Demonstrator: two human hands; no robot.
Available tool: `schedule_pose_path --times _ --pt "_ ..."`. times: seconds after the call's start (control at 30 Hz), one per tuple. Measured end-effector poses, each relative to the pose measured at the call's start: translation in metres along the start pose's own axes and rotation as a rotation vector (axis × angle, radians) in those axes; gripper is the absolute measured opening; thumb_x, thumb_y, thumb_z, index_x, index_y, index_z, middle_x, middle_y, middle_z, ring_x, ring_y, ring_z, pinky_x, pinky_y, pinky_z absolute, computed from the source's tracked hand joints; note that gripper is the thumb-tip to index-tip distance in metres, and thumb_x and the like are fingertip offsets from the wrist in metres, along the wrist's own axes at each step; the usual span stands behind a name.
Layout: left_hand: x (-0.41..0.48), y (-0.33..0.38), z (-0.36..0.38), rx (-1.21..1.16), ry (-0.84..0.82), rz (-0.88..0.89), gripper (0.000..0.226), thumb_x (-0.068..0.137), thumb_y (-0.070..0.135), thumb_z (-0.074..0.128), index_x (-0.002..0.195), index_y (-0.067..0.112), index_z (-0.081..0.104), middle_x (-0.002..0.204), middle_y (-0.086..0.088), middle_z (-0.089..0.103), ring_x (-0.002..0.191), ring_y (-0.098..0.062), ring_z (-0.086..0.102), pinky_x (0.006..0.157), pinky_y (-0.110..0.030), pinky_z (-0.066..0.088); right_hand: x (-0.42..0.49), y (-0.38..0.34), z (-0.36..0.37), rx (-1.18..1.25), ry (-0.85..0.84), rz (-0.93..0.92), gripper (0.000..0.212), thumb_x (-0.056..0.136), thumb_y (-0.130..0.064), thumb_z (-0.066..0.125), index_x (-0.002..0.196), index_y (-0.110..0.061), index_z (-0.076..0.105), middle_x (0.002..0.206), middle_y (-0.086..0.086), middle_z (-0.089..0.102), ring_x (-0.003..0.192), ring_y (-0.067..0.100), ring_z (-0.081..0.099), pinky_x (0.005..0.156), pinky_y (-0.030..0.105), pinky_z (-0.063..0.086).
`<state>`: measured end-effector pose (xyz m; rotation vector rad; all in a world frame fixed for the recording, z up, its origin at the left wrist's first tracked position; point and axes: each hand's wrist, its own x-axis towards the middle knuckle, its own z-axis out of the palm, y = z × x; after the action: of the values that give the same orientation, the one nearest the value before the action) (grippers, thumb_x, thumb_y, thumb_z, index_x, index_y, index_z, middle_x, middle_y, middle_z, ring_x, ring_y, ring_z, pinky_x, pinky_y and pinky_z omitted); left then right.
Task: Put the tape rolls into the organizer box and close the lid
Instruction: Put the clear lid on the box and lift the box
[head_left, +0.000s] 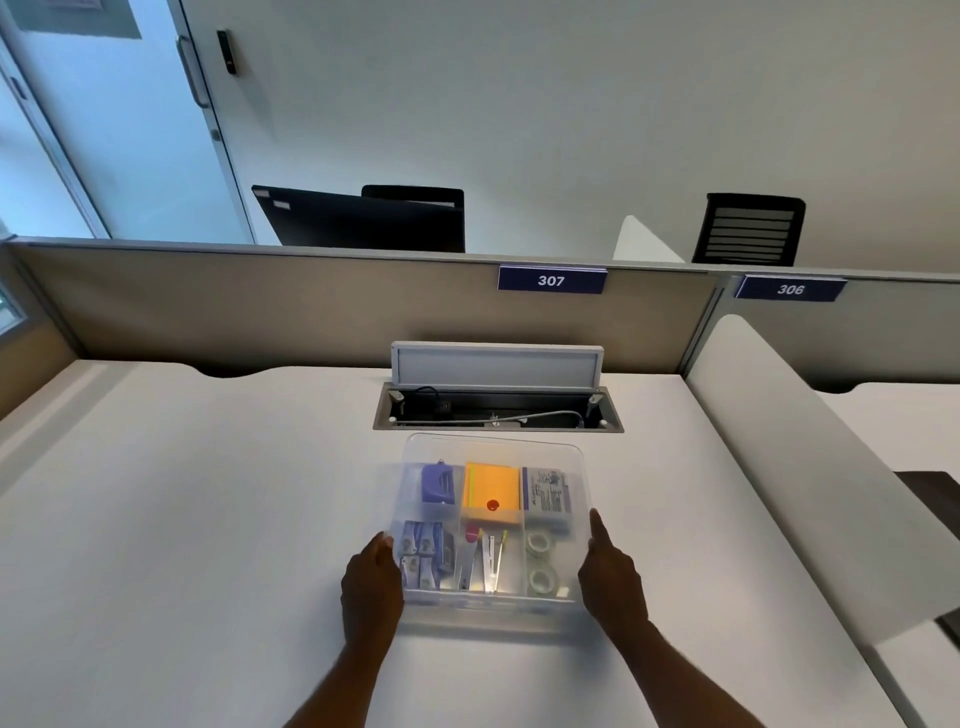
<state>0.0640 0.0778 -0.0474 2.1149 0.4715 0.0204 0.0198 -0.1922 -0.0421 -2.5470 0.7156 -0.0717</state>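
Organizer box (493, 613): clear, on white desk (208, 519), translucent lid (493, 447) over it | tape rolls (540, 561): two, near-right compartment | left hand (371, 587): fingers clamped on lid's left edge | right hand (613, 577): fingers gripping lid's right edge, thumb raised.

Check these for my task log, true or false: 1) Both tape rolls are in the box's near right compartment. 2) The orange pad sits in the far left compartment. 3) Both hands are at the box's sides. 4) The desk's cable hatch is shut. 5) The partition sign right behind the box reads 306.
1) True: both tape rolls lie in the organizer box's near right compartment.
2) False: the orange pad is far middle.
3) True: left hand and right hand flank it.
4) False: the cable hatch stands open.
5) False: that sign reads 307.
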Motion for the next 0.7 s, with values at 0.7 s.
schedule_pose_path --times 0.7 --pt "0.026 0.010 -0.018 -0.159 -0.203 -0.126 0.024 0.095 0.022 0.050 0.098 0.006 0.069 0.109 -0.020 0.069 0.103 -0.040 0.063 0.090 -0.050 0.054 -0.005 -0.001 -0.005 0.194 0.037 -0.072 0.046 0.101 -0.016 0.038 0.147 -0.018 0.034 0.113 0.019 0.066 0.101 0.036 0.063 0.089 0.039 0.050"
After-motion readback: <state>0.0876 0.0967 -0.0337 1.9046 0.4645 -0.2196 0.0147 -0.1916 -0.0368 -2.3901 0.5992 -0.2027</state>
